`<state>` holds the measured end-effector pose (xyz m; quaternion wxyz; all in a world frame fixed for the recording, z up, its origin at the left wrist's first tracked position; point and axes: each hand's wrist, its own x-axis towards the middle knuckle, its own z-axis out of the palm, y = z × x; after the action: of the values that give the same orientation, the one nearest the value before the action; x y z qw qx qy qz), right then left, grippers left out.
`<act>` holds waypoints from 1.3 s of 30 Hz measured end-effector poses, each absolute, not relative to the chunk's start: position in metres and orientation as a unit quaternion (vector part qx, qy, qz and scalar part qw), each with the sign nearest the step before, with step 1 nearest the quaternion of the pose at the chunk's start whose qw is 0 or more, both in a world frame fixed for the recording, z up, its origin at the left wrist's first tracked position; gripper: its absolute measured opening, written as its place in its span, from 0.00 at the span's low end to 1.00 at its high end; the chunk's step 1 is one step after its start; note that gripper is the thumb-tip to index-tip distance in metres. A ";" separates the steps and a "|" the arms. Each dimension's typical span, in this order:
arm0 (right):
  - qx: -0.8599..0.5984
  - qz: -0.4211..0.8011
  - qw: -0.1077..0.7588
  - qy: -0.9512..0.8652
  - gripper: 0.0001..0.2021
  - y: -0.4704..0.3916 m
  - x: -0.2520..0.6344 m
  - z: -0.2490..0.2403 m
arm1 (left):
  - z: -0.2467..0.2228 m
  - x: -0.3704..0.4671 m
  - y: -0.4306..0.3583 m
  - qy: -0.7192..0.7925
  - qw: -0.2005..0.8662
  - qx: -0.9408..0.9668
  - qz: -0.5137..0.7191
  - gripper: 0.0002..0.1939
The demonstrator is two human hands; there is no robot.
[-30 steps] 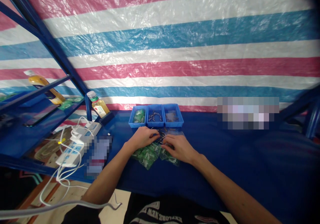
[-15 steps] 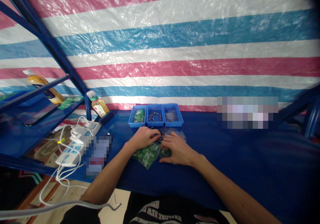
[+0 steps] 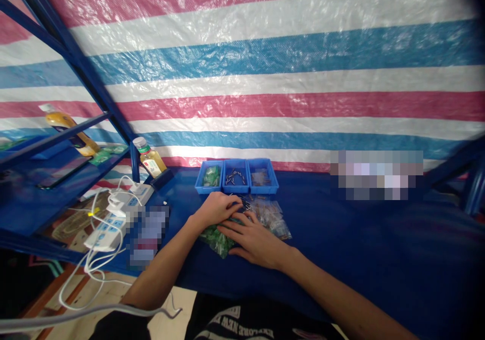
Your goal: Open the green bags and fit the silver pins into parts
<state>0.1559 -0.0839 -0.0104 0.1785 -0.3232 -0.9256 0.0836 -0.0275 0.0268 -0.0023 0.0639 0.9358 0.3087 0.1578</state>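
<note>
My left hand [image 3: 219, 209] rests over the far left side of a heap of small green plastic packets [image 3: 216, 243]. Its thumb and forefinger point right with a small gap between them; the other fingers are mostly hidden. Across the right part of that heap lies my right hand [image 3: 256, 239], fingers stretched out and spread. Just beyond the fingertips are thin dark metal-tipped pieces [image 3: 247, 201], too small to name. Clear packets with small contents [image 3: 272, 216] lie to the right of them.
Behind the hands stand three blue bins: one with green packets [image 3: 211, 177], one with dark rods [image 3: 235, 177], one with clear packets [image 3: 260, 178]. Leftward are a blurred-out flat object [image 3: 149, 236], a power strip [image 3: 113, 224] with white cables, and a drink bottle [image 3: 150, 159].
My right hand has moved left and slightly nearer to me, from beside the clear packets onto the green ones, uncovering the clear ones. My left hand has barely moved.
</note>
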 end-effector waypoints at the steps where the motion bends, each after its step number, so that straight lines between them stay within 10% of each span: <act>1: -0.321 0.082 0.181 -0.926 0.25 -0.083 0.156 -0.011 | -0.002 -0.027 0.027 0.308 0.066 0.936 0.157 0.11; 25: -0.302 0.025 0.162 -0.939 0.15 -0.087 0.151 -0.009 | 0.005 -0.026 0.022 0.316 0.101 0.925 0.186 0.11; 39: -0.342 0.053 0.359 -0.867 0.09 -0.075 0.166 -0.016 | 0.003 -0.026 0.023 0.316 0.111 0.920 0.205 0.14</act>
<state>0.1665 -0.0749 -0.0160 0.3588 -0.3423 -0.8668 0.0527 -0.0264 0.0233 0.0030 0.1105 0.9198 0.3160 0.2047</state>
